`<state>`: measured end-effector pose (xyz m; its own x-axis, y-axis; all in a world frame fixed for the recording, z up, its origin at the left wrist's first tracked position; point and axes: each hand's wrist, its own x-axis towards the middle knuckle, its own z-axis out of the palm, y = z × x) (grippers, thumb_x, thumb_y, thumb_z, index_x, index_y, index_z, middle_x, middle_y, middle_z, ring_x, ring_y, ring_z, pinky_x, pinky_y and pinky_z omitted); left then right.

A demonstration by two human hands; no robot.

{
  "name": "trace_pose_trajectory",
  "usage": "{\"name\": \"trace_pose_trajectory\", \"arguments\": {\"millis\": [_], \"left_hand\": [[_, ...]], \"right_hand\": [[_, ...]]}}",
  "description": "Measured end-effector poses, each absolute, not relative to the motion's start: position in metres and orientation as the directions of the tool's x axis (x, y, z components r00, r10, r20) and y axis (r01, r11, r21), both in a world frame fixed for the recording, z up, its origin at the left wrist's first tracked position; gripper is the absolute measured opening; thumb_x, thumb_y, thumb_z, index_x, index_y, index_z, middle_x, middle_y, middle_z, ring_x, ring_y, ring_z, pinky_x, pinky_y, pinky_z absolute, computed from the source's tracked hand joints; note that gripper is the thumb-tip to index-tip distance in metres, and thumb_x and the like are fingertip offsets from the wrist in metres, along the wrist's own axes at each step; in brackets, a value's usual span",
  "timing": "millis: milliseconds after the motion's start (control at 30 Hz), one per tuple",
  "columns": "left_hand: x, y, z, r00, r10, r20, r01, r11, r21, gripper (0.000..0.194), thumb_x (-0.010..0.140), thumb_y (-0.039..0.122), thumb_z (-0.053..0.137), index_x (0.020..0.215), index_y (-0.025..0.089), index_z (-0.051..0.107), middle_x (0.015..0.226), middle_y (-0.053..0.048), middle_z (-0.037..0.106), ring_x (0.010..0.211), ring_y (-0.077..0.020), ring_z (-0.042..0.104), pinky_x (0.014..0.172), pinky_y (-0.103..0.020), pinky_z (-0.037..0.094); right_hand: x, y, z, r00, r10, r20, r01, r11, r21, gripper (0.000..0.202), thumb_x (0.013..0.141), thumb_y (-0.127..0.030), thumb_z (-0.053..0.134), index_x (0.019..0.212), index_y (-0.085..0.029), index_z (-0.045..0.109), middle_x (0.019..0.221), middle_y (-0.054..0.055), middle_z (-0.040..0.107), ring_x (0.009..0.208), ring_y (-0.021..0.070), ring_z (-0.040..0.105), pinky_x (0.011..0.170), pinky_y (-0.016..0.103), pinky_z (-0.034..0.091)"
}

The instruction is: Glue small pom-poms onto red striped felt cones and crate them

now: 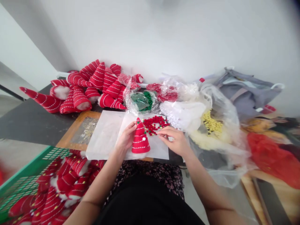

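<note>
My left hand [126,137] is closed on the left side of a red stuffed cone [140,144] with white stitched stripes, which stands with its tip up. A white pompom [143,139] and a few small green ones show on the cone. My right hand [175,140] is to the right of it, thumb and fingertips pinched together; whatever may be between them is too small to make out. Just behind those fingertips lies a pile of red pompoms [156,120] with some green and yellow ones, on white paper [107,131].
Many striped red cones [103,81] are heaped at the back left. Lower left, a green basket [30,167] holds more, dotted with pompoms. Plastic bags contain green pompoms [142,101], white pompoms [171,115] and yellow pompoms [212,123]. A grey bag [248,97] sits back right.
</note>
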<state>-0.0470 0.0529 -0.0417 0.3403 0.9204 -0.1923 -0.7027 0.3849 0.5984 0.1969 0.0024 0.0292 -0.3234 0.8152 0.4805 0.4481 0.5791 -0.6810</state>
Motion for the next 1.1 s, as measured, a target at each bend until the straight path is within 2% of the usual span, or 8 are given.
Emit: {"name": "trace_pose_trajectory", "arguments": {"millis": [67,233,367,500,567,700,900,1100], "left_hand": [[-0.047,0.052,-0.041,0.339,0.922,-0.188,-0.696,0.380,0.609,0.034,0.079,0.023,0.090,0.105,0.016,0.070,0.091,-0.003,0.079,0.077,-0.0181,0.077,0.075,-0.028,0.061],[-0.054,0.052,-0.040,0.314,0.930,-0.192,-0.694,0.363,0.622,0.034,0.078,0.023,0.091,0.105,0.015,0.071,0.088,-0.003,0.079,0.074,-0.0174,0.075,0.073,-0.027,0.060],[-0.055,0.052,-0.039,0.311,0.932,-0.186,-0.696,0.356,0.624,0.033,0.078,0.023,0.090,0.105,0.016,0.072,0.089,-0.004,0.079,0.076,-0.0186,0.075,0.075,-0.029,0.060],[-0.058,0.053,-0.040,0.300,0.932,-0.201,-0.692,0.358,0.627,0.033,0.078,0.021,0.089,0.106,0.016,0.072,0.091,-0.004,0.080,0.074,-0.0181,0.075,0.074,-0.029,0.060],[-0.062,0.055,-0.040,0.280,0.937,-0.209,-0.699,0.348,0.625,0.033,0.078,0.020,0.089,0.105,0.016,0.072,0.091,-0.004,0.080,0.074,-0.0177,0.075,0.073,-0.028,0.060],[-0.073,0.061,-0.039,0.264,0.944,-0.198,-0.696,0.328,0.638,0.030,0.081,0.021,0.086,0.107,0.017,0.071,0.097,-0.006,0.081,0.079,-0.0206,0.077,0.078,-0.032,0.063],[-0.082,0.064,-0.038,0.243,0.953,-0.182,-0.702,0.302,0.645,0.031,0.084,0.021,0.083,0.112,0.017,0.071,0.102,-0.007,0.081,0.082,-0.0216,0.079,0.085,-0.037,0.065],[-0.077,0.059,-0.039,0.251,0.949,-0.192,-0.705,0.316,0.635,0.027,0.085,0.021,0.082,0.109,0.016,0.072,0.099,-0.007,0.081,0.081,-0.0215,0.078,0.084,-0.036,0.065]], "right_hand": [[0.178,0.001,0.023,-0.408,0.769,0.493,0.432,0.638,-0.638,0.020,0.102,-0.019,0.066,0.115,-0.023,0.081,0.103,0.007,0.078,0.092,0.0190,0.075,0.083,0.030,0.060],[0.169,0.004,0.014,-0.345,0.765,0.544,0.587,0.628,-0.511,0.015,0.099,-0.022,0.070,0.089,-0.020,0.080,0.085,0.006,0.070,0.079,0.0200,0.069,0.074,0.032,0.058],[0.169,0.004,0.013,-0.430,0.709,0.559,0.522,0.701,-0.486,0.026,0.101,-0.013,0.060,0.113,-0.024,0.081,0.091,0.005,0.071,0.082,0.0181,0.068,0.075,0.030,0.057],[0.172,0.002,0.010,-0.331,0.721,0.609,0.626,0.650,-0.430,0.027,0.088,-0.004,0.058,0.082,-0.021,0.078,0.079,0.004,0.066,0.074,0.0191,0.063,0.067,0.030,0.052],[0.176,0.002,0.008,-0.290,0.734,0.614,0.638,0.627,-0.447,0.027,0.087,-0.005,0.057,0.087,-0.021,0.079,0.082,0.005,0.067,0.076,0.0198,0.064,0.068,0.030,0.054],[0.182,0.011,0.004,-0.333,0.828,0.451,0.749,0.523,-0.408,0.031,0.096,-0.010,0.057,0.113,-0.019,0.080,0.098,0.009,0.075,0.092,0.0233,0.070,0.082,0.033,0.057],[0.172,0.041,-0.008,-0.429,0.902,-0.049,0.894,0.416,-0.168,0.024,0.100,-0.009,0.060,0.094,-0.017,0.082,0.099,0.011,0.080,0.102,0.0275,0.070,0.091,0.034,0.054],[0.162,0.041,-0.010,-0.393,0.918,-0.052,0.913,0.384,-0.138,0.019,0.100,-0.013,0.065,0.090,-0.015,0.081,0.100,0.015,0.080,0.103,0.0298,0.071,0.088,0.035,0.054]]}}
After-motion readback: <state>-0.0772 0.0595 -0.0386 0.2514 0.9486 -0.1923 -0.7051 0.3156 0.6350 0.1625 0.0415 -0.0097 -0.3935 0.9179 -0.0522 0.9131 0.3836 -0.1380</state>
